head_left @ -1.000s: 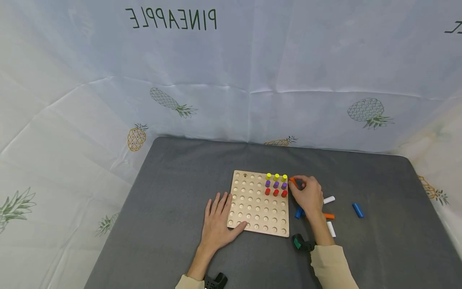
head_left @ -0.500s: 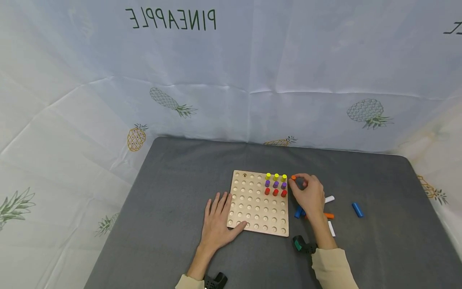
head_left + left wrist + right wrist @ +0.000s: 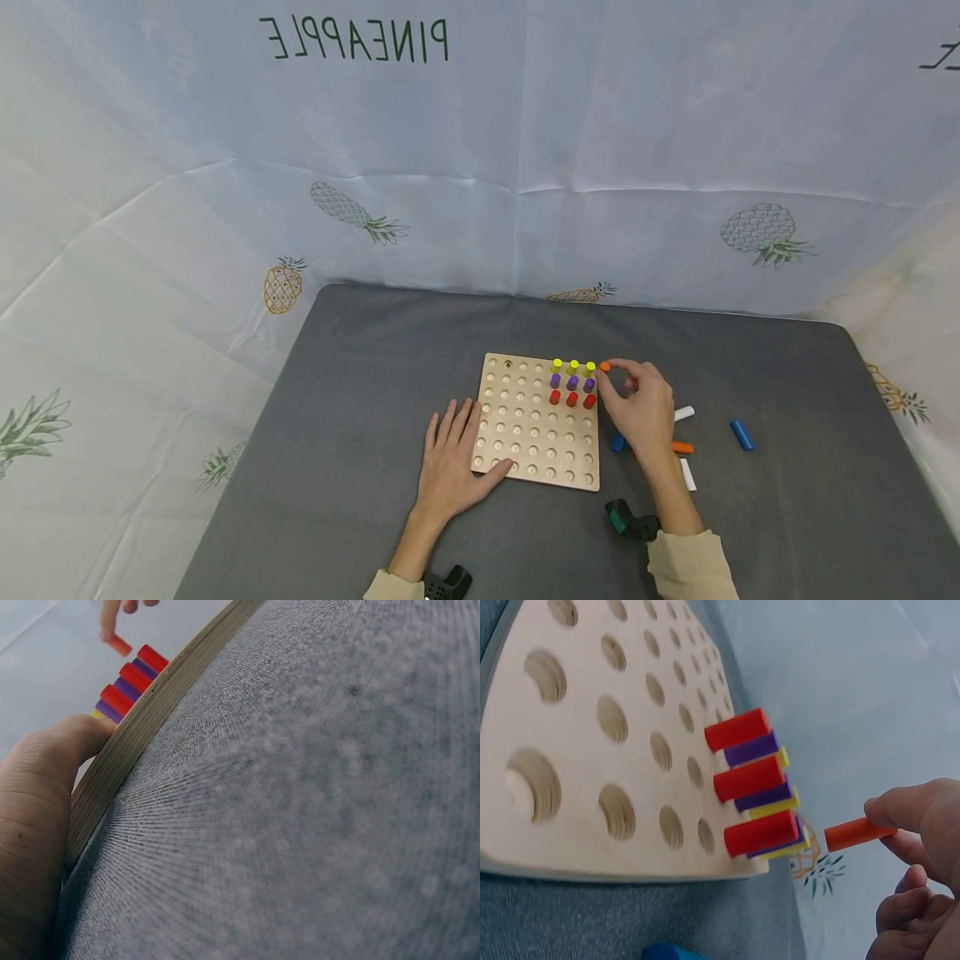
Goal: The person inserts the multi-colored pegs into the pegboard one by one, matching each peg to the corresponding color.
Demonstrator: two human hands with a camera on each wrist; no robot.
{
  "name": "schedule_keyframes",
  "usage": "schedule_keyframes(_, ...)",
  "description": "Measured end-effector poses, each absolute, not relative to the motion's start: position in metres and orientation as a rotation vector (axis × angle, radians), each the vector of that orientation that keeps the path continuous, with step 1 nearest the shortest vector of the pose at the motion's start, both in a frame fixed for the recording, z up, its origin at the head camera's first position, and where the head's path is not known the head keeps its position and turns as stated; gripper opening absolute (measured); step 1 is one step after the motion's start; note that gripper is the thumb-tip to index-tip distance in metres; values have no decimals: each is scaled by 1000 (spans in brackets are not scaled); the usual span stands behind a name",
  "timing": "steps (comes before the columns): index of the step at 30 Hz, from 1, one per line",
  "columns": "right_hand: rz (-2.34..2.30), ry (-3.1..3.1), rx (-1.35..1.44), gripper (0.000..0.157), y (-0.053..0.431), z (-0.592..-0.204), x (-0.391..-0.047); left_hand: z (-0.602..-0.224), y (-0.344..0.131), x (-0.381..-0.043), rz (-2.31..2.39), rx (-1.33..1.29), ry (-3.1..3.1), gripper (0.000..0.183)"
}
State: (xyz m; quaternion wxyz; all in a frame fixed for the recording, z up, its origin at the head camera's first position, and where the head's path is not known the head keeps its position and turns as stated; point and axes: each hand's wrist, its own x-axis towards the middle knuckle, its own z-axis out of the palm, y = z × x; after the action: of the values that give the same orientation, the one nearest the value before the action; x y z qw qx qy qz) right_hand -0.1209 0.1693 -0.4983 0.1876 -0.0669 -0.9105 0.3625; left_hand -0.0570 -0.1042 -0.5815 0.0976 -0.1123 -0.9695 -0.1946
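A light wooden pegboard (image 3: 517,429) with rows of round holes lies on the grey table. In its far right corner stand three yellow pegs (image 3: 573,367), three purple pegs (image 3: 572,383) and three red pegs (image 3: 572,399), one colour per row. My right hand (image 3: 641,408) pinches an orange peg (image 3: 855,834) between thumb and forefinger, just off the board's far right corner and apart from the standing pegs. Spread flat, my left hand (image 3: 450,475) rests at the board's left edge, its thumb (image 3: 82,735) on the near left corner.
Right of the board lie loose pegs: a blue peg (image 3: 742,436), a white peg (image 3: 687,474), another white peg (image 3: 683,413) and an orange peg (image 3: 682,447). Another blue peg (image 3: 618,442) is partly behind the right wrist. A pineapple-print cloth (image 3: 480,125) hangs behind the table.
The orange peg in my right hand has turned more upright and shifted slightly left, towards the board's corner. My left hand and the pegboard stay where they were.
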Motion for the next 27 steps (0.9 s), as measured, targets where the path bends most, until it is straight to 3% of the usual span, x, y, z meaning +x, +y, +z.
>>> schedule_keyframes(27, 1215, -2608, 8, 22, 133, -500, -97, -582, -105, -58, -550, -336, -2855, 99)
